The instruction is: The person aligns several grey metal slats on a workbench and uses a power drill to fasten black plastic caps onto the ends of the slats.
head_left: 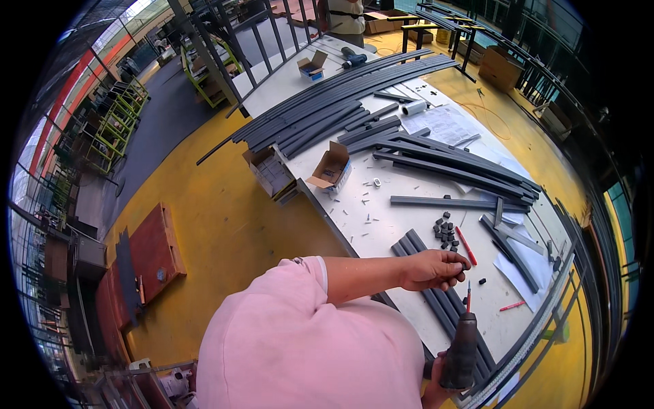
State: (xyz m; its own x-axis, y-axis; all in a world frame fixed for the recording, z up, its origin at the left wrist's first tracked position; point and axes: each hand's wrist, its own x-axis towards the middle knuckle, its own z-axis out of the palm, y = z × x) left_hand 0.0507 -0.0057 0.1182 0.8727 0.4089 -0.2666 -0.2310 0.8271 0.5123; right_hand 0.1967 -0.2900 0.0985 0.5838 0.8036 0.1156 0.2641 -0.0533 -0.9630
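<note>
My left hand (pixel 434 270) reaches over the white table, its thumb and fingers pinched on a small black plug (pixel 465 266). Below it, my right hand (pixel 436 390), partly cut off by the lower edge, grips a dark power screwdriver (pixel 460 354). The tool's thin bit (pixel 469 294) points up, just under my left fingers. Several dark grey metal tubes (pixel 436 300) lie side by side beneath my left wrist. A pile of small black plugs (pixel 446 232) sits just beyond my left hand, and one loose plug (pixel 482 281) lies to its right.
Red markers (pixel 466 245) (pixel 512 306) lie near the plugs. Loose screws (pixel 368 219) are scattered beside an open cardboard box (pixel 332 167). Long metal bars (pixel 340 92) and stacked tubes (pixel 463 167) cover the far table. A blue drill (pixel 353 58) rests at the back.
</note>
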